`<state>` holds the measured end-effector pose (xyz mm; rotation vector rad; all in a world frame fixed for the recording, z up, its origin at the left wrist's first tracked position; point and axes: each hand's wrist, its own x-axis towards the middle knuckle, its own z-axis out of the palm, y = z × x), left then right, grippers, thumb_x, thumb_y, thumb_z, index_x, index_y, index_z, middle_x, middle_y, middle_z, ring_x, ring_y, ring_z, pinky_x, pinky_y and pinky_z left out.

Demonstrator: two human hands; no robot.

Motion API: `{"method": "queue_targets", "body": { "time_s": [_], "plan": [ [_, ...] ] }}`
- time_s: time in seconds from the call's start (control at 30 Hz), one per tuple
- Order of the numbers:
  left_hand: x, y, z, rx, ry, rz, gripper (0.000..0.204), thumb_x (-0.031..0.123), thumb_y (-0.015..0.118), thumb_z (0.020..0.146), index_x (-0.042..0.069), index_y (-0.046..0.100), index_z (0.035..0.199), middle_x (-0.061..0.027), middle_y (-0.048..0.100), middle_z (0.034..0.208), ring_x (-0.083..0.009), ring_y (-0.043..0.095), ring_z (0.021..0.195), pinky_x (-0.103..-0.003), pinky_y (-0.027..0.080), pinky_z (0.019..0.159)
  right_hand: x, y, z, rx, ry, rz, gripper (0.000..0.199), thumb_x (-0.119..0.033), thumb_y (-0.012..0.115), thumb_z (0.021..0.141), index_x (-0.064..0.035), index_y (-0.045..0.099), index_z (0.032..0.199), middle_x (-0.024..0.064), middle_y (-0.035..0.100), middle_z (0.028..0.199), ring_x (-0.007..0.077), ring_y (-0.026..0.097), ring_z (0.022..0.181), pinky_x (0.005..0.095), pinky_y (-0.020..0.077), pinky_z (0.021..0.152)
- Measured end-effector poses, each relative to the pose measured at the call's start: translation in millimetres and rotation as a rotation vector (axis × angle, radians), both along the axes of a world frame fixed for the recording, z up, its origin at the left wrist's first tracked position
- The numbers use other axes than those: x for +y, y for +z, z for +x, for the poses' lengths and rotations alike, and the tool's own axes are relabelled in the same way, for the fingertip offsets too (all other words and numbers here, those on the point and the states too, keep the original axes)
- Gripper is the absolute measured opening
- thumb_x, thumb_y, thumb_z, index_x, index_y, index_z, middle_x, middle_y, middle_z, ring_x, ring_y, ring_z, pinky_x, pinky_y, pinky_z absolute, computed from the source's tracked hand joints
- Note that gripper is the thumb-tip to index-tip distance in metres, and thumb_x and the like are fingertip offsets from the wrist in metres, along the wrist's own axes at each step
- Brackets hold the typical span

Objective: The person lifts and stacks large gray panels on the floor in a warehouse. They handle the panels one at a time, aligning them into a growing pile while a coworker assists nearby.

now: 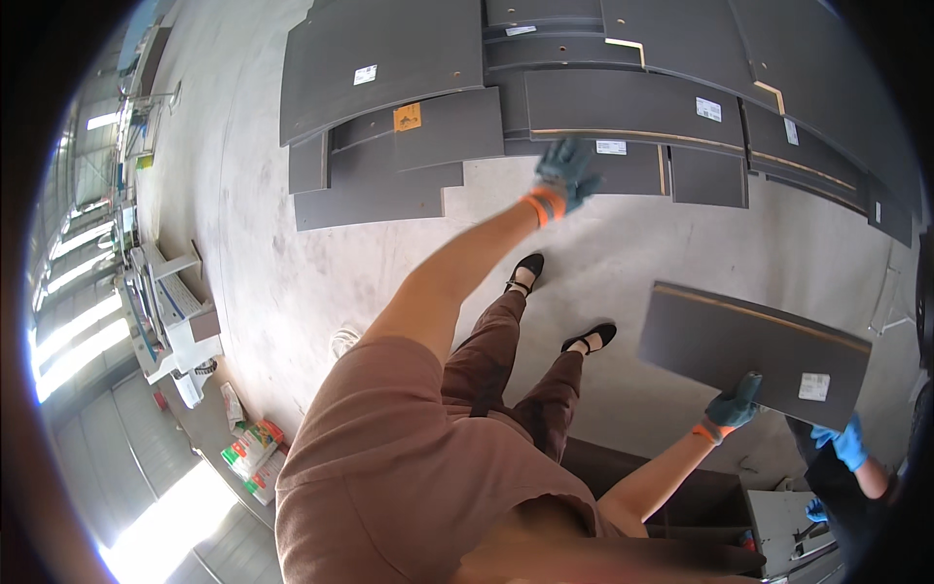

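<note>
The right hand (736, 405) holds a labelled panel (749, 343) in its fingers — the left hand (564, 175), fingers wide, hangs near dark boards (623, 105).

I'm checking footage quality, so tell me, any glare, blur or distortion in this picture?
Head view: glare washes out a bright patch at lower left; the left hand looks smeared, probably by motion; edges of the gray panels bow, and the rim goes black.
</note>
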<state>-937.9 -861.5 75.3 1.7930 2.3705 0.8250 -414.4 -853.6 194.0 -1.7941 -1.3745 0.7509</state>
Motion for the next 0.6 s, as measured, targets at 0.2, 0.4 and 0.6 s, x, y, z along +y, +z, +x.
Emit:
{"method": "queue_targets", "body": {
  "time_s": [0.2, 0.4, 0.6],
  "plan": [
    [-84.2, 71.0, 85.8, -1.481, -0.002, -0.115, 0.051, 0.037, 0.058, 0.097, 0.001, 0.053, 0.133, -0.0109, 0.06, 0.127, -0.0212, 0.057, 0.117, -0.032, 0.046, 0.098, -22.3, 45.2, -123.3, 0.33, 0.494, -0.175, 0.02, -0.005, 0.067, 0.087, 0.0064, 0.07, 0.103, 0.0078, 0.07, 0.1, 0.0156, 0.065, 0.088, 0.03, 0.0539, 0.079],
    [-157.8, 87.3, 110.8, -2.299, 0.579, 0.16, 0.047, 0.045, 0.047, 0.102, 0.007, 0.057, 0.127, 0.0013, 0.061, 0.105, -0.0058, 0.058, 0.088, -0.021, 0.049, 0.08, -32.1, 53.5, -256.3, 0.405, 0.692, -0.825, 0.019, -0.012, 0.072, 0.085, 0.0015, 0.069, 0.099, 0.0032, 0.068, 0.087, 0.01, 0.059, 0.075, 0.0272, 0.0486, 0.068],
    [-217.8, 12.5, -16.9, -1.034, 0.719, -0.048, 0.037, 0.027, 0.06, 0.097, 0.004, 0.056, 0.125, -0.0046, 0.061, 0.093, -0.0126, 0.056, 0.075, -0.027, 0.049, 0.072, -50.6, 45.4, -304.0, 0.21, 0.775, -0.849, 0.027, -0.025, 0.075, 0.083, 0.0, 0.069, 0.091, -0.0002, 0.065, 0.076, 0.0074, 0.053, 0.069, 0.0268, 0.0438, 0.062]
  ]
}}
